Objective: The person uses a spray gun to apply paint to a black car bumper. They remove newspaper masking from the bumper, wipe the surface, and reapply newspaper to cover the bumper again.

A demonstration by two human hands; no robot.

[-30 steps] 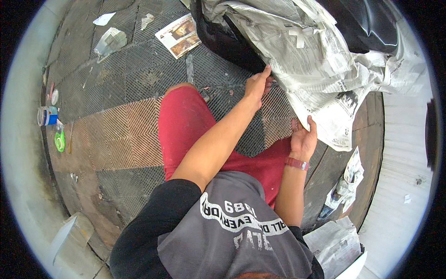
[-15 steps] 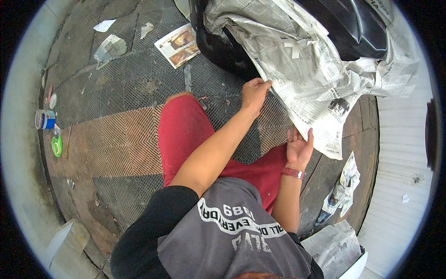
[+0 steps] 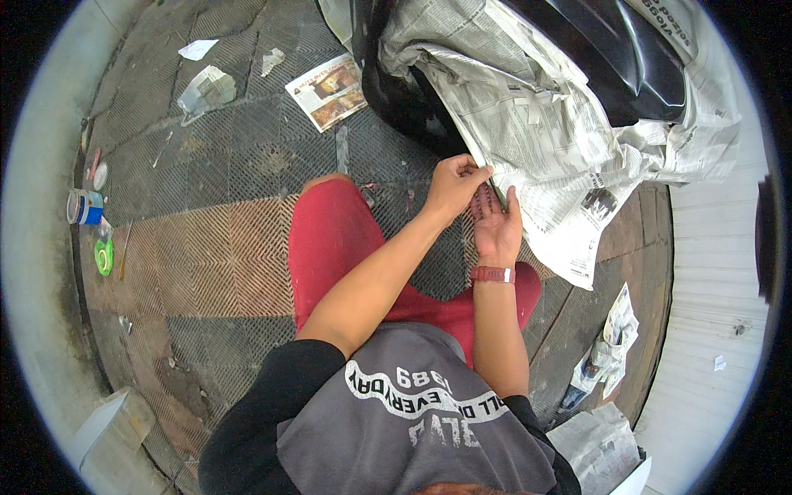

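Note:
My left hand [image 3: 454, 186] pinches the left edge of a newspaper sheet [image 3: 544, 148] with thumb and fingers. Just below and right of it, my right hand [image 3: 497, 227] is palm up with fingers stretched apart, its fingertips at that same paper edge. The crumpled sheets drape over a glossy black body panel [image 3: 635, 66] at the upper right, leaving its dark left part [image 3: 396, 107] bare. The sheet's loose lower corner hangs to the right of my right hand.
A textured tile floor [image 3: 231, 264] holds a printed page [image 3: 324, 91], paper scraps [image 3: 206, 91], a blue-labelled can [image 3: 84, 206], a green item [image 3: 104, 256] and crumpled paper [image 3: 606, 346]. A pale ribbed wall [image 3: 709, 289] rises at right; more newspaper [image 3: 590, 437] lies lower right.
My right hand has moved up and left along the paper edge, close to my left hand. My left hand has shifted slightly down. The sheet's lower corner has swung down and left.

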